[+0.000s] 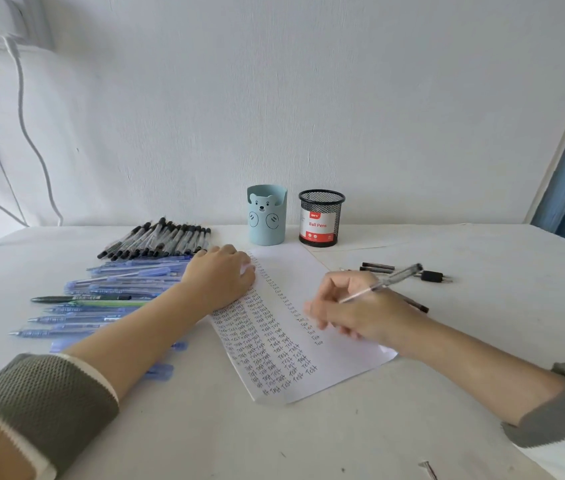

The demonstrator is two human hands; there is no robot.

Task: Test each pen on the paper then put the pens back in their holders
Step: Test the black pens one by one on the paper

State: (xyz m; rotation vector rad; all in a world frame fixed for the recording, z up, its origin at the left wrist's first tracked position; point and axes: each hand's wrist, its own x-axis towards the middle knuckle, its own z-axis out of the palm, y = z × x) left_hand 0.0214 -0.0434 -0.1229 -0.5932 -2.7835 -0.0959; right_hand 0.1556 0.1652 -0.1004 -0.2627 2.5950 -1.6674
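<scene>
Your right hand (360, 313) pinches a clear pen (383, 285) over the paper (274, 341), which is crowded with "Test" rows, mid-table (343, 427). Your left hand (220, 275) rests relaxed on its upper edge.

Left hand (220, 277) palm down, right hand (353, 310) pinching pen (383, 284)
</scene>
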